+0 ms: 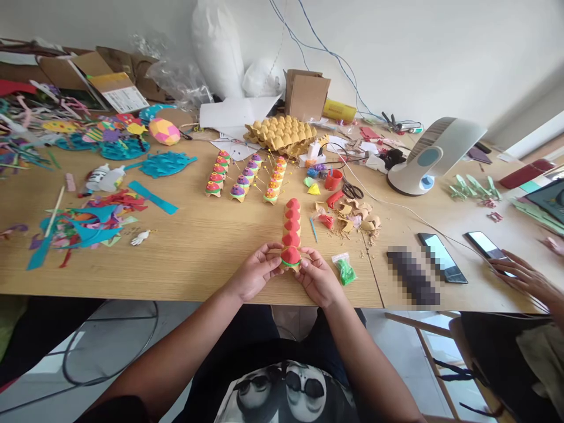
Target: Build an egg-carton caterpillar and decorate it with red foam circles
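Note:
A strip of egg-carton cups (291,225) with red clay caps lies lengthwise in front of me, its near cup trimmed with a green band. My left hand (258,271) grips the near end from the left, thumb and fingers closed on it. On the opposite side my right hand (321,276) pinches the same end. A small bag of green clay (346,269) rests right of my right hand. Farther back stand three decorated egg-carton strips, one red (217,174), one purple (245,177) and one orange (275,180), the latter two with yellow-tipped pins sticking out.
A white fan (434,155), black scissors (352,189), a red cup (333,179) and carton scraps (361,214) are to the right. Egg trays (282,134) lie behind. Colourful felt scraps (88,226) cover the left. Another person's hand (520,273) touches a phone (484,247).

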{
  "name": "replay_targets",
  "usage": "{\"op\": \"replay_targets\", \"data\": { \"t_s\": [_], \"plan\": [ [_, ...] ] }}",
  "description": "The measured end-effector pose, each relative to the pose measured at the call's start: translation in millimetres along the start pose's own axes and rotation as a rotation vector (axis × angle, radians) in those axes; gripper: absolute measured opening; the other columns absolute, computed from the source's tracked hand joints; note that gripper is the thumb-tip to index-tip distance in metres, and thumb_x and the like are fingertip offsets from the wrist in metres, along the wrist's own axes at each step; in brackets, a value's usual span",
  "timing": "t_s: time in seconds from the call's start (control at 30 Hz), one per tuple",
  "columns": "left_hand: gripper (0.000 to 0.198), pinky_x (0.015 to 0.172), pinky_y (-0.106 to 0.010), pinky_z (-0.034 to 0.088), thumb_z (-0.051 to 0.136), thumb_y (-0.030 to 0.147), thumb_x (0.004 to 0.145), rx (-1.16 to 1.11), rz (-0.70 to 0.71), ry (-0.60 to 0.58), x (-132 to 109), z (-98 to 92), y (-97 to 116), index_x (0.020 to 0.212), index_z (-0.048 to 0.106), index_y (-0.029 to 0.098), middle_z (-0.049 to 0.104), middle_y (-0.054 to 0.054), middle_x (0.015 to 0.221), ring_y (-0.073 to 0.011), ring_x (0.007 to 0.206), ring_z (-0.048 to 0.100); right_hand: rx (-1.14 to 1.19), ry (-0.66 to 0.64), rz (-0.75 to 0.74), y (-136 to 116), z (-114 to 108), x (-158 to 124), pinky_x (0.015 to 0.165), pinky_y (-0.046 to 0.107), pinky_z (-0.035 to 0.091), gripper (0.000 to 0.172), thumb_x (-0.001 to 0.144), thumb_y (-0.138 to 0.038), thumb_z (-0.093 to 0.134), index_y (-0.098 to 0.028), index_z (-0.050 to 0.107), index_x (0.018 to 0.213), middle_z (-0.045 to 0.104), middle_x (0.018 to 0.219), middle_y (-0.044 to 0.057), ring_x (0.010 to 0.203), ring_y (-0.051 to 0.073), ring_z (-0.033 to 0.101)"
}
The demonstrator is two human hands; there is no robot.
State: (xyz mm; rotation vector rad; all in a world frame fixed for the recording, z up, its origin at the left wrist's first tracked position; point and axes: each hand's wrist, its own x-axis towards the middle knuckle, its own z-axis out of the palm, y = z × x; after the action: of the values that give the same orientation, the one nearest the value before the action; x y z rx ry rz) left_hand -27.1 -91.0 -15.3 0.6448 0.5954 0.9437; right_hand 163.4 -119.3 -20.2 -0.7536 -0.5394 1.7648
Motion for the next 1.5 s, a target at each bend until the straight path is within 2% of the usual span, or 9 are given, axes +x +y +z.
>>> {"op": "replay_targets", "data": {
  "t_s": [0.17, 0.4, 0.73, 1.1, 1.37, 1.5],
  "plan": [
    [0.035, 0.076, -0.026, 0.052, 0.087, 0.024, 0.079, -0.015, -0.014, 0.002, 0.5, -0.3, -0.3, 0.106, 0.066, 0.018, 0.077, -0.003, 0.085, -0.0137, 0.078, 0.071, 0.006, -0.018, 0.001, -1.3, 0.1, 0.3, 0.073, 0.019, 0.056, 0.04, 0.074, -0.024, 0.092, -0.026, 0.071, 0.108, 0.075, 0.09, -0.003, 0.078, 0.009, 0.068],
    [0.029, 0.072, -0.024, 0.049, 0.086, 0.023, 0.08, -0.054, -0.031, 0.006, 0.6, -1.1, 0.7, 0.101, 0.066, 0.018, 0.076, -0.003, 0.087, -0.0137, 0.077, 0.071, 0.021, -0.03, -0.002, 0.3, -0.8, 2.0, 0.071, 0.018, 0.054, 0.038, 0.074, -0.024, 0.093, -0.025, 0.072, 0.106, 0.071, 0.079, -0.006, 0.07, 0.007, 0.063],
    [0.027, 0.068, -0.023, 0.048, 0.087, 0.023, 0.077, -0.078, -0.055, 0.011, 0.0, -1.3, 2.1, 0.091, 0.065, 0.018, 0.073, -0.002, 0.082, -0.0137, 0.072, 0.069, 0.003, -0.027, 0.009, 1.1, -2.3, 2.4, 0.073, 0.021, 0.054, 0.034, 0.078, -0.031, 0.09, -0.027, 0.071, 0.106, 0.073, 0.086, -0.004, 0.075, 0.009, 0.065],
    [0.023, 0.072, -0.025, 0.052, 0.086, 0.022, 0.078, -0.068, -0.065, -0.005, 0.5, -3.2, 1.6, 0.09, 0.068, 0.018, 0.073, -0.001, 0.084, -0.0133, 0.075, 0.069, 0.003, -0.029, -0.014, 2.5, 0.0, 2.1, 0.073, 0.025, 0.053, 0.034, 0.076, -0.033, 0.091, -0.026, 0.072, 0.103, 0.074, 0.081, -0.004, 0.072, 0.011, 0.065],
    [0.031, 0.07, -0.024, 0.052, 0.089, 0.028, 0.076, -0.051, -0.088, 0.023, 0.8, -3.2, 2.8, 0.095, 0.068, 0.018, 0.073, -0.003, 0.09, -0.0138, 0.077, 0.07, 0.029, 0.006, 0.006, 0.4, -0.3, 0.5, 0.073, 0.023, 0.054, 0.032, 0.078, -0.035, 0.09, -0.027, 0.071, 0.103, 0.074, 0.086, -0.004, 0.075, 0.01, 0.065],
    [0.033, 0.072, -0.024, 0.051, 0.089, 0.026, 0.076, -0.046, -0.079, -0.005, 0.1, -0.8, 4.6, 0.099, 0.067, 0.017, 0.075, -0.003, 0.09, -0.0126, 0.077, 0.069, 0.019, -0.012, 0.0, 0.1, -1.2, -0.1, 0.075, 0.024, 0.055, 0.035, 0.077, -0.032, 0.09, -0.027, 0.07, 0.106, 0.075, 0.09, -0.003, 0.077, 0.011, 0.066]
  ]
}}
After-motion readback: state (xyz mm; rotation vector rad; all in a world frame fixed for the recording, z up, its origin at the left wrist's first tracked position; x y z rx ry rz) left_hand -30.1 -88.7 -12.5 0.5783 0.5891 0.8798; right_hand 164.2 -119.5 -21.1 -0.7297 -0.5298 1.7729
